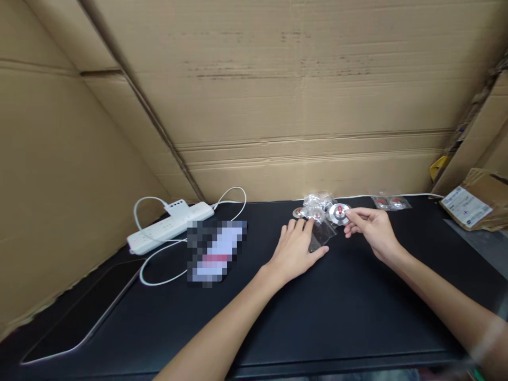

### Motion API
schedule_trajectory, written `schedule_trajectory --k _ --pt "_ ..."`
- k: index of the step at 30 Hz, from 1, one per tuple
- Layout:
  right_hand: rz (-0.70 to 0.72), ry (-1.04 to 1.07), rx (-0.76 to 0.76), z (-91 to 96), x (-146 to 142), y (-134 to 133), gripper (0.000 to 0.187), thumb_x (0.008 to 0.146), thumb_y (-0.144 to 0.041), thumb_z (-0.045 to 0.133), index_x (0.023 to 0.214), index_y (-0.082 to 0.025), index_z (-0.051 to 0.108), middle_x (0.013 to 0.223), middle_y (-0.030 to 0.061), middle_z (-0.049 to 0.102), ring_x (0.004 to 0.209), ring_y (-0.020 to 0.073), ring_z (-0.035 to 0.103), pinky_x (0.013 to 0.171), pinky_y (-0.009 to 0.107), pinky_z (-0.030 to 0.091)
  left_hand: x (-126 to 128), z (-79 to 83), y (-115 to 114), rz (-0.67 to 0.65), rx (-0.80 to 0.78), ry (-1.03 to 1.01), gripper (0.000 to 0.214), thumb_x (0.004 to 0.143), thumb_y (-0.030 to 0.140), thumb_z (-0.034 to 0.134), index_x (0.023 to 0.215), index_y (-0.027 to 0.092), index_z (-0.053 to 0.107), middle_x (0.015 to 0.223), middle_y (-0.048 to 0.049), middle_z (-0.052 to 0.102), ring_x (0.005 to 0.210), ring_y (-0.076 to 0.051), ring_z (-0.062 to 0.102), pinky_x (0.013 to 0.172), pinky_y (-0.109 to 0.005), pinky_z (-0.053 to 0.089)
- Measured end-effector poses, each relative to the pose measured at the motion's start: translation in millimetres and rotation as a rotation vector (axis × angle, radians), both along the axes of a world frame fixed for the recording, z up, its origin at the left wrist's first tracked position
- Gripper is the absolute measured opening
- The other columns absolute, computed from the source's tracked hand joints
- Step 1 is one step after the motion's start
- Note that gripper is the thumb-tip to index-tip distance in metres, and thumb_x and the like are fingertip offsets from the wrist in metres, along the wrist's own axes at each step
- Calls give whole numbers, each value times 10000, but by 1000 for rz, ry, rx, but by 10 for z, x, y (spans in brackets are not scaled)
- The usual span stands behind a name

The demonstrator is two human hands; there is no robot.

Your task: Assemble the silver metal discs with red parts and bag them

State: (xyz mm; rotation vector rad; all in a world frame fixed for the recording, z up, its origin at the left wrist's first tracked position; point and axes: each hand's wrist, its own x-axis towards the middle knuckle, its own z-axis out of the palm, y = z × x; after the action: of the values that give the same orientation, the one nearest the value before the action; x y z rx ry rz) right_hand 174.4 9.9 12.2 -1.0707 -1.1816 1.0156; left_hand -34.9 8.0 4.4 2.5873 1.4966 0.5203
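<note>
My right hand (pixel 373 231) pinches the edge of a round silver metal disc (pixel 335 212) with a red mark at its raised centre. To its left, my left hand (pixel 296 246) lies palm down with fingers spread, resting by a clear plastic bag (pixel 324 233) on the table. Just beyond the left fingertips sits a pile of bagged discs (pixel 316 202) in crinkled clear plastic. Another silver disc (pixel 298 212) shows at the pile's left side, partly covered.
Two bagged discs (pixel 391 202) lie at the back right. A torn cardboard box (pixel 486 193) stands at the far right. On the left are a white power strip (pixel 170 230) with cables, a blurred-out phone-like object (pixel 218 251) and a dark flat panel (pixel 83 312). Cardboard walls (pixel 297 106) enclose the table.
</note>
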Motion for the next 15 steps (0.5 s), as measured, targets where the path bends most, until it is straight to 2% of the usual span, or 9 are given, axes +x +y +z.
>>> schedule_trajectory --k 4,6,11,15 --pt "82 -97 -4 -5 -53 -35 353 749 -466 776 782 -116 749 569 53 668 466 153 612 485 299 530 -13 56 17 7 -90 -63 808 702 546 719 1363 146 484 1223 -174 532 1090 -366 501 941 -521 417" --pt "118 -125 -12 -3 -79 -52 368 755 -483 763 781 -116 750 550 50 660 450 149 601 474 295 519 -23 92 11 -16 -123 -90 773 656 500 756 1307 159 516 1210 -161 518 1095 -360 504 941 -504 425" --pt "185 -195 -31 -22 -93 -66 379 757 -503 750 768 -124 746 503 34 632 416 129 556 436 266 481 -25 143 -42 -46 -148 -112 609 611 429 775 1114 183 536 1123 -127 547 1038 -354 538 871 -475 450" --pt "159 -244 -17 -39 -61 -42 377 761 -505 742 756 -128 745 489 27 618 405 122 537 415 253 456 -18 139 -53 -75 -159 -138 574 636 428 759 1087 195 491 1006 -88 600 947 -331 577 835 -468 444"
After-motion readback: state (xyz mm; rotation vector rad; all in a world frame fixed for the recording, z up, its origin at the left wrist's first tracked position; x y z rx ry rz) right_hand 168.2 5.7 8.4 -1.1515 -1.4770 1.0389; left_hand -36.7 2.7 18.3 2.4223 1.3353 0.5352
